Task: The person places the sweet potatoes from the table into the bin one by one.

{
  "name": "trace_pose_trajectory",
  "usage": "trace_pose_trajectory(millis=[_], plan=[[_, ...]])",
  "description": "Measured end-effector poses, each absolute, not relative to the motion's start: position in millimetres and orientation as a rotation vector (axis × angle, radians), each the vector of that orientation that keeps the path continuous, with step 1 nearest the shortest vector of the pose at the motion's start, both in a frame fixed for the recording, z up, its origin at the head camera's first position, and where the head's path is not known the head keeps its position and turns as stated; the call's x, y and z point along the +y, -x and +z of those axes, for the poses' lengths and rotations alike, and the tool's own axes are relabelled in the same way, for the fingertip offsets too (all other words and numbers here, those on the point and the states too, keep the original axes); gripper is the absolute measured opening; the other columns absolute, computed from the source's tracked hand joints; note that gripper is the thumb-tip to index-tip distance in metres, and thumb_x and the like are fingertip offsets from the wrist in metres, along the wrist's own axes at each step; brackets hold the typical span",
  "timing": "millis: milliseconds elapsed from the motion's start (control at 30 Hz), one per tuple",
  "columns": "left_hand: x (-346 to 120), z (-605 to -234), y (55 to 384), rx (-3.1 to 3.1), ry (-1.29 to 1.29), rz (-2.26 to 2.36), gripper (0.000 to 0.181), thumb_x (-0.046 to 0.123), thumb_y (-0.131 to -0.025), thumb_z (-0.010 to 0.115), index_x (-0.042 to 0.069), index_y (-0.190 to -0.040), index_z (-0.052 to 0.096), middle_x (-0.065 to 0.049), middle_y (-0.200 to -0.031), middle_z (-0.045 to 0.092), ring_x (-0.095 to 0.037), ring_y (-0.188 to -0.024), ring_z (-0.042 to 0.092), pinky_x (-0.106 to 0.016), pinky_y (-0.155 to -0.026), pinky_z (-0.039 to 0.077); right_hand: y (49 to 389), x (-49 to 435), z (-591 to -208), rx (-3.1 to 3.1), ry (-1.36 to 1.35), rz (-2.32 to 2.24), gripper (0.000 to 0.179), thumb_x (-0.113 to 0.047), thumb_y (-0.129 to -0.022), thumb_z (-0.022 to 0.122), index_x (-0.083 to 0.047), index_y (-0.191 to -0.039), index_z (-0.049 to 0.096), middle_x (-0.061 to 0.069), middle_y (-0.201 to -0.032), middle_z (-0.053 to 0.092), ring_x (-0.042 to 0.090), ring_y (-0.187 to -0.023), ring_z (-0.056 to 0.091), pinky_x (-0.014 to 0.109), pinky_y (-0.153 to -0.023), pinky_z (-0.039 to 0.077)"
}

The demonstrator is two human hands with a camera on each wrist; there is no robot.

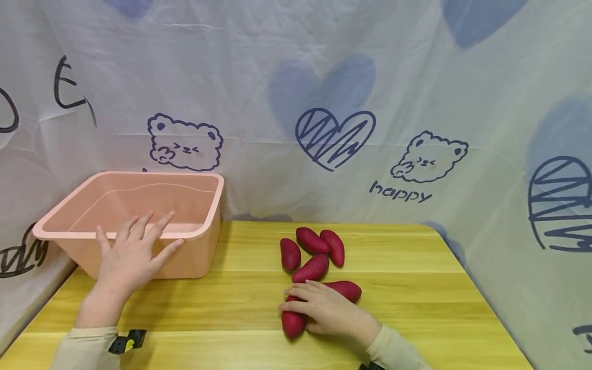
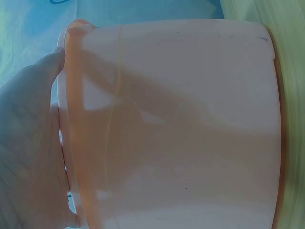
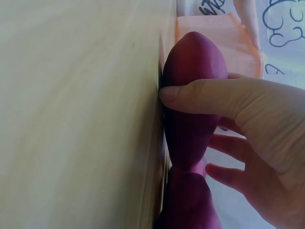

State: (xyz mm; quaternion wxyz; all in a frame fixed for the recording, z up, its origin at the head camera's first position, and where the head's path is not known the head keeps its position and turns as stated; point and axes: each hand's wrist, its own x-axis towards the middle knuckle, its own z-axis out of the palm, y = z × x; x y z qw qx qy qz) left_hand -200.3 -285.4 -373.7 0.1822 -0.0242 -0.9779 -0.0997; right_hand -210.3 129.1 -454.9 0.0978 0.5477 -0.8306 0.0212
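Observation:
My right hand [image 1: 330,311] holds the nearest red-skinned sweet potato [image 1: 293,324] against the table; in the right wrist view, the thumb lies across that sweet potato [image 3: 195,55] and the fingers reach round its far side. Touching it behind is another sweet potato [image 1: 346,290], partly covered by the hand in the head view. Several more sweet potatoes [image 1: 311,268] lie in a loose group just beyond. With fingers spread, my left hand [image 1: 131,252] rests over the near rim of a pink plastic basin [image 1: 199,257]. The left wrist view shows its thumb on the basin's rim [image 2: 74,119].
The yellow wood-grain table [image 1: 407,303] carries the basin at its back left. A white cloth [image 1: 259,169] printed with hearts and bears hangs behind and along the sides. Part of the basin's floor shows between the left hand's fingers.

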Motion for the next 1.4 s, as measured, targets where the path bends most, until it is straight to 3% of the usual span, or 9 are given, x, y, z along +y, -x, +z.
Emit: trace_pose_trajectory(millis=[467, 1067, 1400], plan=[[-284, -372, 201, -2.767, 0.079, -0.272, 0.07, 0.067, -0.094, 0.04, 0.041, -0.154, 0.017, -0.023, -0.157, 0.028, -0.05, -0.141, 0.021, -0.075, -0.104, -0.022, 211, 122, -454, -2.409, -1.623, 0.089, 0.061, -0.017, -0.074, 0.076, -0.031, -0.131, 0.058, -0.001, -0.134, 0.059, 0.019, -0.131, 0.052, 0.043, -0.113, 0.04], [-291, -367, 197, -2.8, 0.096, -0.308, 0.068, 0.066, -0.095, 0.038, 0.04, -0.155, 0.019, -0.023, -0.16, 0.02, -0.048, -0.149, 0.003, -0.075, -0.102, -0.024, 217, 106, -436, -2.439, -1.62, 0.064, 0.061, -0.023, -0.081, 0.077, -0.031, -0.136, 0.053, -0.001, -0.14, 0.054, 0.016, -0.134, 0.048, 0.041, -0.114, 0.039], [-294, -368, 195, -2.811, 0.09, -0.31, 0.069, 0.067, -0.095, 0.039, 0.042, -0.155, 0.016, -0.023, -0.16, 0.019, -0.049, -0.148, 0.004, -0.075, -0.101, -0.026, 229, 92, -421, -2.404, -1.631, 0.043, 0.059, -0.022, -0.082, 0.076, -0.03, -0.136, 0.054, 0.0, -0.141, 0.054, 0.016, -0.133, 0.048, 0.039, -0.115, 0.038]])
